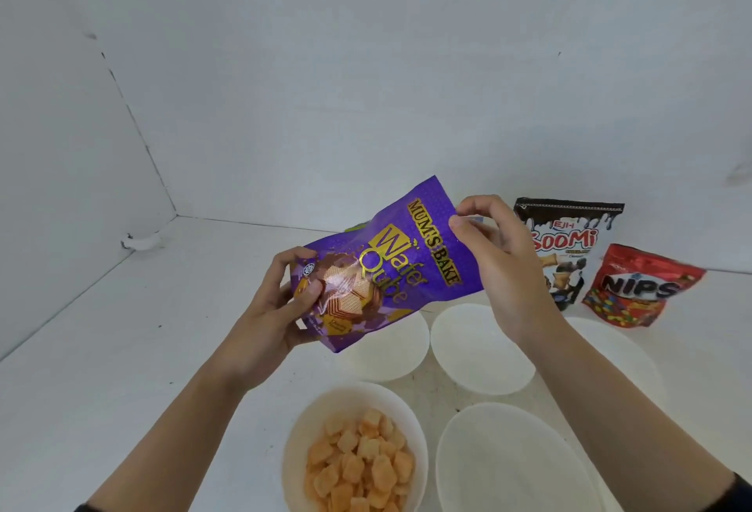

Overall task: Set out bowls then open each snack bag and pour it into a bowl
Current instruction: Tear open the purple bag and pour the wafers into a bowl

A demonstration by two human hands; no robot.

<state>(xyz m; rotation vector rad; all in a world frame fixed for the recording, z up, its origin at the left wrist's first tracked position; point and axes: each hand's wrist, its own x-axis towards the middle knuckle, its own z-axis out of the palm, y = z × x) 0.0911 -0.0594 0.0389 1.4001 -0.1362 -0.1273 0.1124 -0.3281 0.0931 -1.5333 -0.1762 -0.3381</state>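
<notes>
A purple wafer-cube bag is held tilted in the air above the white bowls. My left hand grips its lower end, and my right hand pinches its top right corner. Below, a near white bowl holds orange square snacks. Beside it stand empty white bowls: one near right, one under the bag, one in the middle, and one far right, partly hidden by my right arm. A black-and-white Soomi bag and a red Nips bag stand upright behind.
The bowls sit on a white table set into a corner of white walls. A small green edge peeks out behind the purple bag. A white blob lies in the far left corner.
</notes>
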